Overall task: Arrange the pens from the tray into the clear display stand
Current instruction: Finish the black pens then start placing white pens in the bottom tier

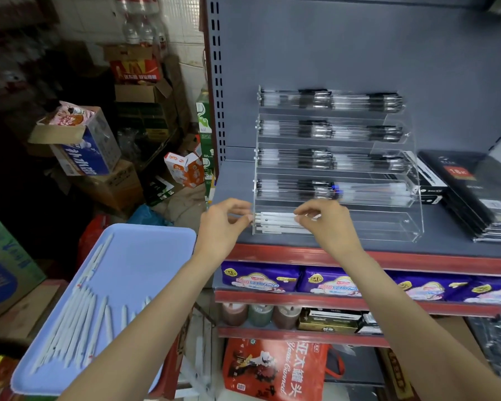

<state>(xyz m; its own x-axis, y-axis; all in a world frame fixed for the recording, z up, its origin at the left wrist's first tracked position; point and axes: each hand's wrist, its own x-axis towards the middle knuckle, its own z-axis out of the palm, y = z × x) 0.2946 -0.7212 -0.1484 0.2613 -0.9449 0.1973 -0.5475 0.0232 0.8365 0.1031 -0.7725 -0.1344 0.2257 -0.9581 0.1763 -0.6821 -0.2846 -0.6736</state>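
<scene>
Upper four tiers of display stand [399, 227] stocked; bottom tier's left end part-filled. Left hand [223, 224] and right hand [327, 222] pinch white pens [275, 222] there. Many pens [70, 328] left along tray [145, 256] left edge.

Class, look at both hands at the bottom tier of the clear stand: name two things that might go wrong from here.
1. The white pens stick out past the left side of the clear display stand, so they may slide out.
2. The blue tray overhangs its support near the left hand's forearm; a bump might tip it.

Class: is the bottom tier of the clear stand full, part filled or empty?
Part filled. White pens lie only in the left half of the bottom tier; its right half is bare.
</scene>
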